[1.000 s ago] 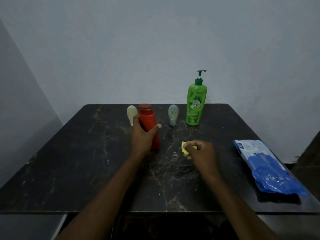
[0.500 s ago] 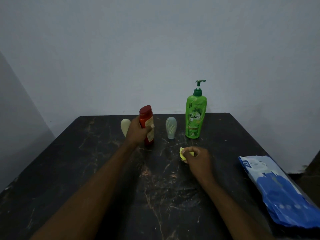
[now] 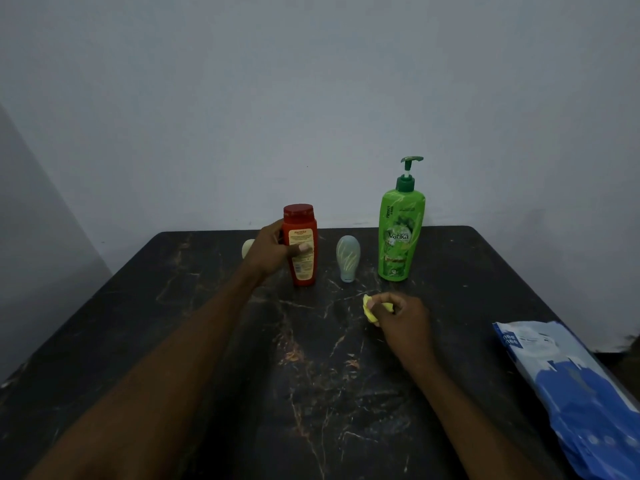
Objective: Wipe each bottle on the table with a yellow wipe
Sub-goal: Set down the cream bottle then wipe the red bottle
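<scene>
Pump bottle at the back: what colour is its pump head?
Dark green pump head, above the brighter green pump bottle; seen in the head view.

Dark marbled table point(image 3: 173, 323). Red bottle point(image 3: 304, 268) upright in left hand point(image 3: 273, 252) grip. Cream bottle point(image 3: 247, 248) just left of grip; pale bottle point(image 3: 348, 258) right, green pump bottle point(image 3: 400, 237) beyond, blue packet point(image 3: 571, 382) far right.

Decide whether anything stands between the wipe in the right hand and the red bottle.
Nothing visible does. Only bare table lies between the wipe in the right hand and the red bottle, which the left hand grips. The small grey bottle stands just behind that path.
</scene>
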`<action>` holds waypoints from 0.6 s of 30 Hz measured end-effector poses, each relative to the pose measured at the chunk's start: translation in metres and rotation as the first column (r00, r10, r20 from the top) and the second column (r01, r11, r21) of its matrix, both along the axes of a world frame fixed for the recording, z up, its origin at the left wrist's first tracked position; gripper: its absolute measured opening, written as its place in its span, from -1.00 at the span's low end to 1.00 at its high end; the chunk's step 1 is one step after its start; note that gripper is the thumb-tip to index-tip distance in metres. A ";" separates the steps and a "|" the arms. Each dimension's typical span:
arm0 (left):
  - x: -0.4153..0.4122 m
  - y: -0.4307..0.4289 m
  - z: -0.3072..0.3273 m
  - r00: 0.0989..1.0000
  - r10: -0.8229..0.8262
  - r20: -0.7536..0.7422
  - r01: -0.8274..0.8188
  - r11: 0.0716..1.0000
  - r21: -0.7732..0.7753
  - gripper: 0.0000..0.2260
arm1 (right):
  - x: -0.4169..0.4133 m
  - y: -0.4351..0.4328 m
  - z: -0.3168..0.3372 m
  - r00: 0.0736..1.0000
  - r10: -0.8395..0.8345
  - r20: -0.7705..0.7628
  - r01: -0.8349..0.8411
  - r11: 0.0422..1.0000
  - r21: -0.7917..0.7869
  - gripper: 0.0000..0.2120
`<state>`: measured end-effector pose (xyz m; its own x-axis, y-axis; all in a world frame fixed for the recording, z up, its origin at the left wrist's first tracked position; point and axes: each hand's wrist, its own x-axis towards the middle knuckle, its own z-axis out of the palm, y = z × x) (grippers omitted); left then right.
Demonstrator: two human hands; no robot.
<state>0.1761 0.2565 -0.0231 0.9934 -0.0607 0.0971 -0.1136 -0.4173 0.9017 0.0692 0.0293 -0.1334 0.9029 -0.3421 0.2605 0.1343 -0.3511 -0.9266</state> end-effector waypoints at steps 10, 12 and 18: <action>0.009 -0.003 0.002 0.999 -0.043 0.017 0.043 0.999 -0.015 -0.58 | 0.001 -0.001 0.000 1.000 0.002 0.006 -0.003 1.000 0.015 -0.93; 0.011 -0.002 0.003 0.998 -0.061 0.006 0.061 0.998 -0.009 -0.60 | 0.002 -0.001 -0.001 1.000 0.003 0.003 -0.003 1.000 0.029 -0.93; 0.016 0.003 0.008 0.994 -0.102 -0.048 0.103 0.994 0.026 -0.56 | 0.001 -0.001 -0.001 1.000 0.001 0.015 -0.001 1.000 0.030 -0.93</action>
<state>0.1922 0.2591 -0.0152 0.9853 -0.1642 0.0481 -0.1155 -0.4308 0.8950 0.0707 0.0282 -0.1344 0.8992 -0.3490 0.2638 0.1488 -0.3230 -0.9346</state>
